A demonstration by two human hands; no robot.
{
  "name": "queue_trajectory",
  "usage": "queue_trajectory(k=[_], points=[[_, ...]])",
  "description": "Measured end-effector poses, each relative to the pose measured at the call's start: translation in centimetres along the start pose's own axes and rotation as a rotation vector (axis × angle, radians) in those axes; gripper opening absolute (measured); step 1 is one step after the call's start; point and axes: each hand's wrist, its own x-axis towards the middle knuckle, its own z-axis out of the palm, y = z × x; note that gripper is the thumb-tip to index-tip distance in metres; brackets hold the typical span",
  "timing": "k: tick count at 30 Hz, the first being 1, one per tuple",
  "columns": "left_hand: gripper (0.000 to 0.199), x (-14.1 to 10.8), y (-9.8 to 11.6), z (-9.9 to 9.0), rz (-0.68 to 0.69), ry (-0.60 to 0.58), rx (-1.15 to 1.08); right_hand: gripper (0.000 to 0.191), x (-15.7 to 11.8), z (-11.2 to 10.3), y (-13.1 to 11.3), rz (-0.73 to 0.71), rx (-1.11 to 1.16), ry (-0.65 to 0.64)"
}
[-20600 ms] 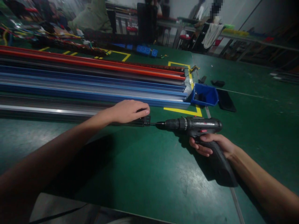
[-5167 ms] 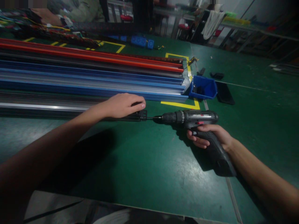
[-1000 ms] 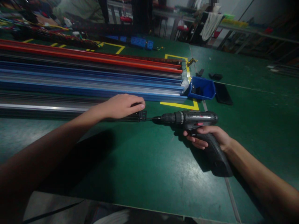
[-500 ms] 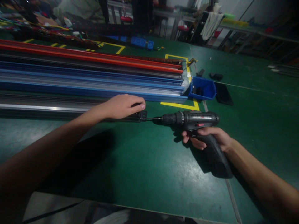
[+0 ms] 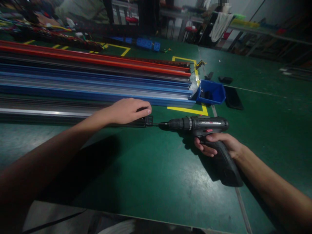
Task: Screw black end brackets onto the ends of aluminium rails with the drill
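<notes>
A black cordless drill [image 5: 207,125] lies level in my right hand [image 5: 219,144], which is closed round its grip with a finger at the trigger. Its long bit points left and meets a small black end bracket [image 5: 149,121] on the near end of a black metal profile [image 5: 56,112]. My left hand [image 5: 131,111] is wrapped over that end of the profile, thumb and fingers closed on it just left of the bracket. A screw at the bit's tip is too small to make out.
Blue profiles [image 5: 97,87] and a red profile [image 5: 97,57] lie behind. A blue bin [image 5: 212,92] with small dark parts stands right of them, near a flat black object [image 5: 234,97]. Wiring [image 5: 60,37] and a person's hand [image 5: 47,20] are at the far left.
The fingers of my right hand have drawn in closer round the drill's grip and trigger. The drill, my left hand and the profile have stayed almost where they were.
</notes>
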Motion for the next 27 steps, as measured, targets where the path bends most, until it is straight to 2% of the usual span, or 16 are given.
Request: queue_trajectory(k=[27], points=[[0.047, 0.00, 0.09, -0.01, -0.002, 0.003, 0.009, 0.026, 0.12, 0.54, -0.14, 0.000, -0.045, 0.053]])
